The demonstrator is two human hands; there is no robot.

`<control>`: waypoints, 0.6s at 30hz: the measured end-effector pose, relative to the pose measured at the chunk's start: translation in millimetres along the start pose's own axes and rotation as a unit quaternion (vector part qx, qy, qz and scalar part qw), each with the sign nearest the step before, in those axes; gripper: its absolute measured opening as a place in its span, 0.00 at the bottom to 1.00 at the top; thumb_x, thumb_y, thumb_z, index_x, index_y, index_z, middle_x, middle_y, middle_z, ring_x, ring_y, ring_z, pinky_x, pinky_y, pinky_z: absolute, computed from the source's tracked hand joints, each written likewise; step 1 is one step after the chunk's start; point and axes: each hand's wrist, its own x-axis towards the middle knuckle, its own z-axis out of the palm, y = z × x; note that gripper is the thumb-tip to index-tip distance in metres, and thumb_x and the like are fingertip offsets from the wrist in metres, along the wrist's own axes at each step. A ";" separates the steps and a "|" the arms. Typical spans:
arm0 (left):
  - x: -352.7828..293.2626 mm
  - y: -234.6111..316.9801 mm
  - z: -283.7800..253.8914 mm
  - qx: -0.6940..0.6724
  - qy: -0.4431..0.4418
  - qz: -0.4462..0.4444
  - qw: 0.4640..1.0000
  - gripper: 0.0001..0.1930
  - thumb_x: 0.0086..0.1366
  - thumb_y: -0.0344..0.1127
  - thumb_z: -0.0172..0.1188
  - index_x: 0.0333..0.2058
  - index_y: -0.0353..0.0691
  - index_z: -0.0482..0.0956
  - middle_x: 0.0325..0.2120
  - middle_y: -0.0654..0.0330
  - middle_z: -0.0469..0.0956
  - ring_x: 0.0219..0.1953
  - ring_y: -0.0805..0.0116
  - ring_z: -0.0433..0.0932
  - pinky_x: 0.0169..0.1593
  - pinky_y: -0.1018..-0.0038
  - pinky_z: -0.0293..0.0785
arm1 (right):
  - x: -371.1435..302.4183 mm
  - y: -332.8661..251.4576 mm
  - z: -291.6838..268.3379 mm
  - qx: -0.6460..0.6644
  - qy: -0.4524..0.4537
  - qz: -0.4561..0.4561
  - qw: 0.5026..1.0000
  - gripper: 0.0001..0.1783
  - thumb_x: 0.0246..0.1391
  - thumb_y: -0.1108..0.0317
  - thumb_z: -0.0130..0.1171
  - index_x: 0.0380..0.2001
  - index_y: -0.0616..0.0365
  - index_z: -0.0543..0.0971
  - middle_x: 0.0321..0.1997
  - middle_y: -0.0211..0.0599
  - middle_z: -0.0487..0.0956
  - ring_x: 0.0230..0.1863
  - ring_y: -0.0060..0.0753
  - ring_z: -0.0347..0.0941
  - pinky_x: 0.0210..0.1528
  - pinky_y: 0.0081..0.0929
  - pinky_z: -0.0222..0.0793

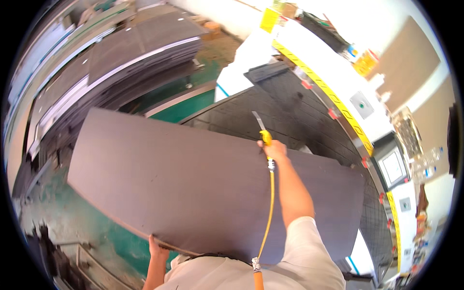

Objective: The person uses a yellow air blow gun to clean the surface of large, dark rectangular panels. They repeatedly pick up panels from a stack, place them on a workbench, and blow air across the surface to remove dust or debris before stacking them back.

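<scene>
A yellow air blow gun (265, 137) with a flat metal nozzle is in my right hand (274, 150), fingers wrapped round its grip. Its nozzle points away from me, over the far edge of a large dark brown board (193, 188). From the gun a thin yellow hose (270, 212) runs back toward my body and joins an orange hose. My left hand (157, 249) grips the board's near edge at the lower left, with part of the fingers hidden under it. The near edge of the board lies close against my body.
Beyond the board is a black machine table (299, 106) with red blocks along a white, yellow-striped machine body (328, 92). A monitor (390, 166) stands at the right. Stacked brown boards (140, 48) lie at the far left, above a green floor (96, 227).
</scene>
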 end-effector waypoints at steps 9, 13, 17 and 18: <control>11.8 9.4 -13.8 0.079 -0.017 0.018 0.997 0.42 0.72 0.66 0.53 0.71 0.42 0.59 0.72 0.53 0.60 0.70 0.49 0.63 0.71 0.49 0.62 | 57.2 -22.5 37.5 0.000 0.110 -0.146 0.983 0.26 0.55 0.41 0.62 0.40 0.53 0.87 0.42 0.42 0.86 0.53 0.49 0.78 0.58 0.44 0.68; 2.4 0.8 -6.4 0.091 -0.005 0.035 0.995 0.41 0.74 0.67 0.48 0.73 0.44 0.57 0.73 0.54 0.58 0.71 0.49 0.61 0.72 0.49 0.62 | 32.9 -18.5 46.8 0.227 0.221 -0.182 0.931 0.21 0.49 0.68 0.68 0.48 0.57 0.82 0.55 0.48 0.81 0.62 0.53 0.72 0.68 0.47 0.65; 14.3 -4.3 -25.9 0.098 -0.067 0.021 0.993 0.41 0.75 0.67 0.46 0.73 0.44 0.55 0.73 0.56 0.58 0.71 0.50 0.60 0.71 0.49 0.62 | -31.5 50.9 50.5 0.260 0.277 -0.127 0.916 0.27 0.49 0.70 0.68 0.55 0.53 0.80 0.60 0.47 0.79 0.66 0.54 0.70 0.69 0.47 0.65; 12.7 -8.0 -17.3 0.095 -0.045 0.026 0.994 0.41 0.75 0.67 0.45 0.73 0.43 0.55 0.73 0.56 0.58 0.72 0.50 0.60 0.71 0.49 0.62 | -41.3 86.2 60.4 0.247 0.305 -0.121 0.912 0.28 0.48 0.69 0.70 0.56 0.51 0.80 0.60 0.46 0.79 0.66 0.56 0.70 0.69 0.48 0.65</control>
